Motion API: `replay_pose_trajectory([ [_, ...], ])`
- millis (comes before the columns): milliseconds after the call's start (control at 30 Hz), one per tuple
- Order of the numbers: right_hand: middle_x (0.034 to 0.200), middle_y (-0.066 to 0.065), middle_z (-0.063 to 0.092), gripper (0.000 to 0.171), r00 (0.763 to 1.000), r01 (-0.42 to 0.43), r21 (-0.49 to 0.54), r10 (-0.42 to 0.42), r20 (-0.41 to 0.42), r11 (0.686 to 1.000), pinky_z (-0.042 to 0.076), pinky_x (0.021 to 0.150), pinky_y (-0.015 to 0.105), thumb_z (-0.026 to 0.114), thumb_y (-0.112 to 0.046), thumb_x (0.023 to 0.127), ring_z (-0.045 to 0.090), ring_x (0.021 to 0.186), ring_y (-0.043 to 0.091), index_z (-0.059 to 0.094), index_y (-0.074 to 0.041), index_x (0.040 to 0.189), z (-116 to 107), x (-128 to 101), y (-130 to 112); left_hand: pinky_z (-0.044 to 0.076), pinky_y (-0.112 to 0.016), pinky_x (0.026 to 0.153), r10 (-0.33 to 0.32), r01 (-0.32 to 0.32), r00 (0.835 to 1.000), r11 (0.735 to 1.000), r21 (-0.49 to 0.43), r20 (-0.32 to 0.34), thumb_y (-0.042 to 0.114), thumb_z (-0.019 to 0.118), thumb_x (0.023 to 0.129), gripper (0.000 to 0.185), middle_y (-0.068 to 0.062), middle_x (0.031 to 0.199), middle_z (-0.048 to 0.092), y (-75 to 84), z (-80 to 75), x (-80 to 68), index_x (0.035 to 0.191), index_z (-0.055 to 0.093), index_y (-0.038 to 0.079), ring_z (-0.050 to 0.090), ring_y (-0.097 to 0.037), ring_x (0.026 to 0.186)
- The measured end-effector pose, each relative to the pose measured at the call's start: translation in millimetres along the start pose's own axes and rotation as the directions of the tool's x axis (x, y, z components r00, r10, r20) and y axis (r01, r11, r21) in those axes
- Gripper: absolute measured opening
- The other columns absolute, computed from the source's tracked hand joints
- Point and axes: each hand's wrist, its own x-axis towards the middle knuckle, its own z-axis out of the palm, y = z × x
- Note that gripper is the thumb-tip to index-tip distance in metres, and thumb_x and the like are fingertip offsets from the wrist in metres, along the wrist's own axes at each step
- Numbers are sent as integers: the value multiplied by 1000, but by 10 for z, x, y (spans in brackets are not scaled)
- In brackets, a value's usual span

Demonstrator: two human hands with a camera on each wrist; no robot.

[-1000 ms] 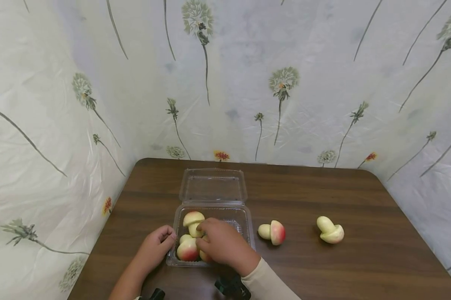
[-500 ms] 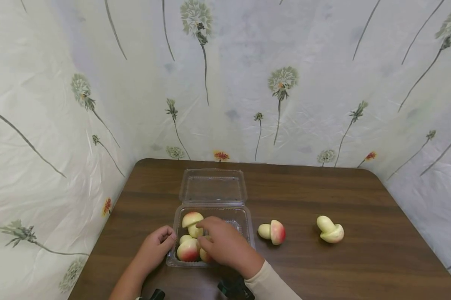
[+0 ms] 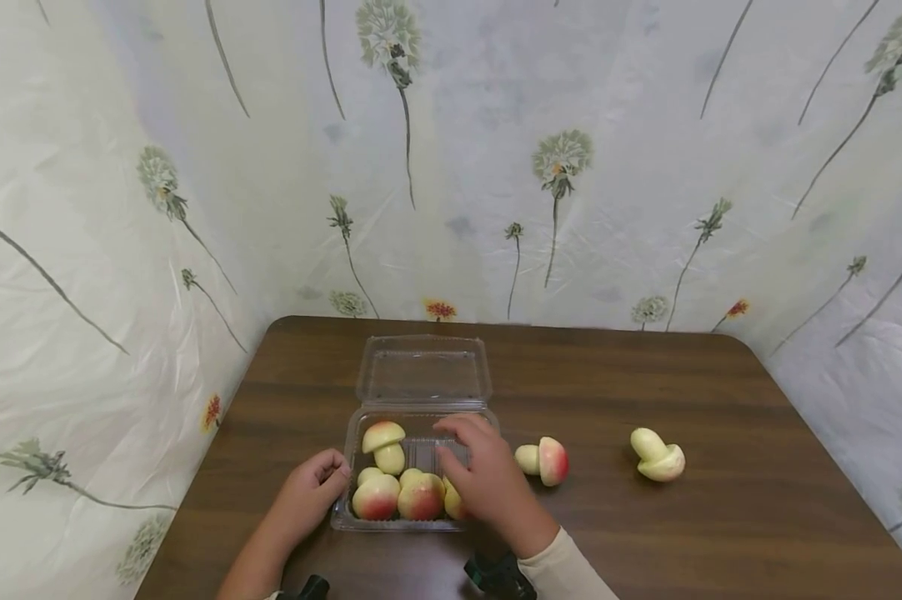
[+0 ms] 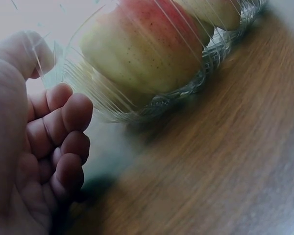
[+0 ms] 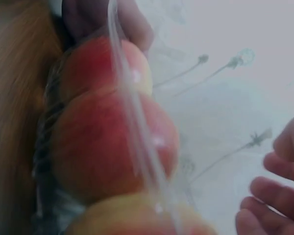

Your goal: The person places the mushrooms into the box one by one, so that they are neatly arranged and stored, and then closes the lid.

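A clear plastic clamshell container (image 3: 413,525) lies with its lid back. In its rear left corner is a pale yellow mushroom-shaped piece (image 3: 388,457) with a red-tinged cap. Along the front stand a left piece (image 3: 376,497), a middle piece (image 3: 421,497) and a right piece (image 3: 453,500), caps toward the person; the right hand partly hides the last. My left hand (image 3: 308,492) holds the container's left rim between thumb and curled fingers, also seen in the left wrist view. My right hand (image 3: 488,479) hovers over the container's right side, fingers apart and holding nothing.
On the brown table (image 3: 571,383), one mushroom-shaped piece (image 3: 552,461) lies just right of the container, and another (image 3: 657,456) farther right. The open lid (image 3: 424,371) lies behind the container. A flower-printed sheet (image 3: 466,167) surrounds the table's back and sides.
My right hand has moved right and away from the front pieces, its fingers spreading. The middle and right front pieces have come into sight. The left hand stays at the rim.
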Motion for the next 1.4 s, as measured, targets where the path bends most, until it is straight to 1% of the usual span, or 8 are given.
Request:
replay_pose_trajectory([
  [167, 117, -10, 58, 24, 994, 9, 28, -6, -114, 1000, 49, 88, 32, 64, -18, 89, 56, 105, 10, 64, -18, 113, -71, -83, 86, 42, -26, 61, -8, 8, 1000, 1000, -7, -1, 11, 55, 95, 12, 1, 65, 53, 4, 15, 4, 83, 58, 10, 48, -9, 58],
  [267, 116, -8, 58, 24, 987, -8, 9, 9, -163, 1000, 49, 88, 33, 65, -19, 88, 56, 105, 10, 64, -20, 112, -104, -111, 135, 42, -26, 61, -13, 13, 1000, 1000, -16, -3, 11, 56, 95, 12, 1, 65, 52, -9, 23, 6, 83, 58, 10, 48, -9, 59],
  [600, 115, -3, 58, 29, 963, -74, -74, 52, -263, 995, 49, 91, 40, 69, -22, 85, 55, 107, 14, 64, -15, 113, -225, -133, 334, 42, -26, 60, -14, 14, 1000, 1000, -17, -9, 12, 56, 95, 13, 1, 65, 52, -35, 24, 24, 82, 58, 11, 48, -9, 59],
  [800, 116, 5, 60, 35, 933, -89, -139, 34, -358, 986, 29, 106, 52, 72, -21, 79, 43, 127, 30, 64, -11, 112, -258, -152, 428, 41, -25, 59, -20, 20, 999, 999, -28, -25, 11, 57, 94, 13, 1, 64, 51, -17, 33, 5, 80, 57, 11, 47, -9, 58],
  [933, 115, 10, 59, 41, 906, -96, -166, 17, -423, 981, 19, 109, 54, 73, -19, 75, 42, 126, 34, 62, -6, 113, -279, -178, 491, 42, -25, 60, -23, 22, 999, 999, -32, -44, 9, 58, 93, 12, 1, 65, 51, -45, 78, 17, 81, 57, 11, 48, -9, 59],
  [1033, 114, 12, 59, 42, 897, -111, -192, 15, -442, 975, 17, 110, 55, 73, -18, 74, 45, 122, 34, 62, -4, 112, -304, -197, 535, 42, -25, 61, -25, 23, 999, 999, -37, -48, 11, 58, 93, 12, 1, 66, 51, -168, 118, 60, 81, 58, 12, 49, -10, 61],
  [1167, 115, 13, 58, 44, 895, -182, -202, 77, -440, 962, 18, 109, 57, 76, -20, 74, 42, 125, 36, 61, -5, 113, -344, -201, 574, 43, -26, 62, -24, 22, 999, 998, -55, -34, 16, 59, 93, 13, 0, 67, 53, -333, 119, 115, 81, 58, 13, 51, -12, 62],
  [1400, 115, 17, 57, 53, 883, -296, -212, 182, -433, 931, 22, 108, 55, 79, -24, 72, 41, 125, 40, 59, -3, 116, -361, -256, 640, 43, -27, 60, -22, 21, 1000, 999, -42, -20, 18, 59, 94, 13, -1, 67, 54, -363, 79, 127, 82, 58, 13, 51, -13, 61],
])
